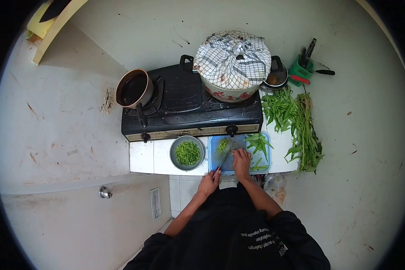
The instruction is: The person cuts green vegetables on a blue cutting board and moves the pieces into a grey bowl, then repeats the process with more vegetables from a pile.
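Gripped in my left hand is a knife, its blade angled over a blue-rimmed cutting board. My right hand is closed with fingertips down beside the blade, on green vegetable stems mostly hidden beneath it. Leafy greens spread across the board to the right of that hand. A small heap of chopped greens lies on the board's left part, near the knife tip. Left of the board, a grey bowl holds more chopped greens.
Behind the board stands a black two-burner gas stove, with a saucepan and a large cloth-covered pot. Bunches of long-stemmed greens lie on the right. A green basket with utensils stands at the back right.
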Demonstrator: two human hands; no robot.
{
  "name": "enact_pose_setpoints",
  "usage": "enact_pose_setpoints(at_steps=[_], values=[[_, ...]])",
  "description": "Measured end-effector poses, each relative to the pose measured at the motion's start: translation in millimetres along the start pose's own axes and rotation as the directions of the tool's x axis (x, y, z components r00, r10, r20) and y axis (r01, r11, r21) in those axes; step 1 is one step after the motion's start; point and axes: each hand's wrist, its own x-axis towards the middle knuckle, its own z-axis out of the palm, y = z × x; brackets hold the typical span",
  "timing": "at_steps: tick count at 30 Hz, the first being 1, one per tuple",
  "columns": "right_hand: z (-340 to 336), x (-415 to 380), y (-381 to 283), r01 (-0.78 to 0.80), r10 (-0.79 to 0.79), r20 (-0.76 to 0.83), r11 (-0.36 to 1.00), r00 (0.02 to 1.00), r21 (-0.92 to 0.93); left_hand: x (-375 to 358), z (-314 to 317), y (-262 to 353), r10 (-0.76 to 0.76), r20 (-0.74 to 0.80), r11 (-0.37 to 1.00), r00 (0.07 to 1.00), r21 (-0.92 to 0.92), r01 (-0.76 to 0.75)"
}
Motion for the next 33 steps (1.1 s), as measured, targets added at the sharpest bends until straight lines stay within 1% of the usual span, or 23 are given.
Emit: enact_pose_setpoints(at_steps=[2,8,11,14,17,20,23,26,33], values=[[0,0,1,0.004,-0.004,0.0,1.0,1.0,0.011,0,1,0,-0.011,0.019,1.0,1.0,0.02,0.011],[-2,0,0,-0.01,0.009,0.016,1.0,1.0,0.029,-4,5,9,-0.067,0.0,0.995,0.998,0.075,0.066],[-3,3,0,-0.015,0.014,0.023,0.999,1.0,0.031,2,8,12,-0.069,-0.003,0.991,0.998,0.113,0.069],[-5,0,-1,-0.028,0.026,0.037,0.998,0.999,0.06,13,9,24,-0.073,-0.038,0.994,0.997,0.077,0.076],[-4,0,2,-0.039,0.036,0.034,0.995,0.999,0.092,16,9,17,-0.038,-0.009,0.999,0.999,-0.008,0.038],[-2,-1,5,-0.054,0.05,0.043,0.993,0.998,0.104,9,6,15,-0.005,0.031,0.999,1.0,-0.035,0.006],[-1,-2,5,-0.076,0.07,0.048,0.99,0.996,0.117,5,8,17,-0.037,0.037,0.996,0.999,-0.081,0.04],[-4,-2,3,-0.096,0.092,0.029,0.984,0.995,0.147,8,11,17,-0.065,0.048,0.996,0.997,-0.065,0.068],[-3,-2,3,-0.092,0.089,0.023,0.983,0.996,0.158,12,9,15,-0.05,0.056,0.998,0.997,-0.022,0.051]])
